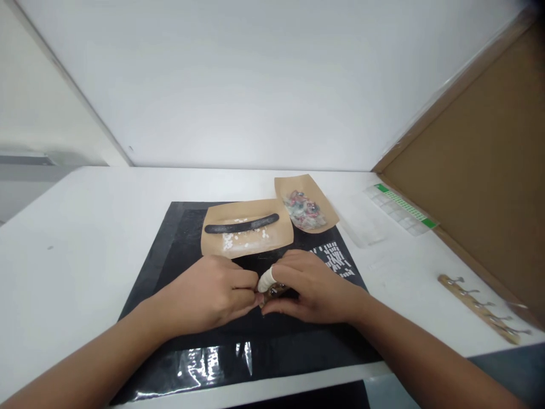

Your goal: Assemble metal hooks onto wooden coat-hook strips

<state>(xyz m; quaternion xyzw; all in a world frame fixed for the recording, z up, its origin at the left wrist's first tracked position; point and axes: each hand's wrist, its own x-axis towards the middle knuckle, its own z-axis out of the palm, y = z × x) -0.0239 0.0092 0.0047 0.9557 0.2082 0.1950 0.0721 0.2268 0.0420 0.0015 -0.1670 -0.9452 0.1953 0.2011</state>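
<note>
My left hand (213, 292) is closed, its fingertips pressed together against the end of a small brown wooden piece with shiny metal bits (275, 291). What the left fingers pinch is hidden. My right hand (313, 287) is closed around that brown piece, thumb below and index finger above. A white wrap (266, 280) covers the right index fingertip. Both hands meet over a black mat (170, 352). Just beyond them, a dark curved nail file (242, 226) lies on a brown paper sheet (213, 244) with small white bits.
A second brown paper (287, 184) bears crumpled clear and red scraps. Small white pieces (336, 257) lie in rows on the mat beyond my right hand. A clear case with green labels (402, 209) and a wooden strip with metal pegs (479, 307) are at right, near a brown panel (481, 170).
</note>
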